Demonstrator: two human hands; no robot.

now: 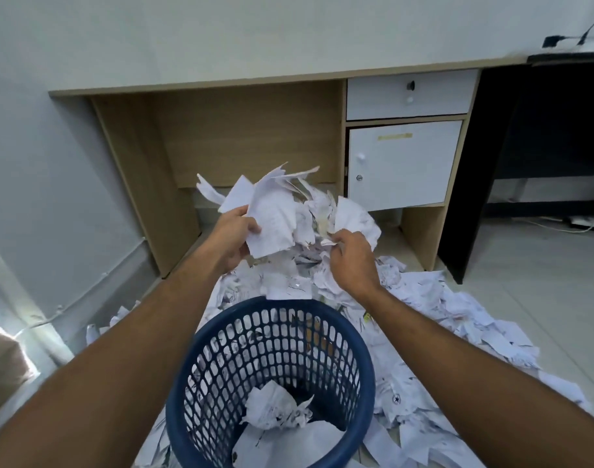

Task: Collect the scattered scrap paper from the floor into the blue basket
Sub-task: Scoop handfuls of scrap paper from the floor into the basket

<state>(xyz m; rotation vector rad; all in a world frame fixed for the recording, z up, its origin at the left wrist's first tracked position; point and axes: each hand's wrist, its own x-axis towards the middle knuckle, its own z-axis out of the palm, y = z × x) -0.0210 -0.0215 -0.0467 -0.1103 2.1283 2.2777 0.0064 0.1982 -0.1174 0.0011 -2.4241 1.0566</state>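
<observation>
A blue mesh basket (272, 332) stands on the floor between my forearms, with some crumpled paper (277, 408) at its bottom. A big bundle of torn white paper (282, 214) is raised above the floor beyond the basket's far rim. My left hand (233, 234) grips the bundle's left side, thumb over a sheet. My right hand (351, 256) pinches the bundle's right side. A wide spread of scrap paper (450, 319) covers the floor to the right of and behind the basket.
A wooden desk (248, 130) with an open knee space stands against the wall ahead, with a white drawer (410, 94) and a white cabinet door (401, 163) at its right. A black desk (531, 130) adjoins it. Cables (579, 226) lie on the tiled floor at right.
</observation>
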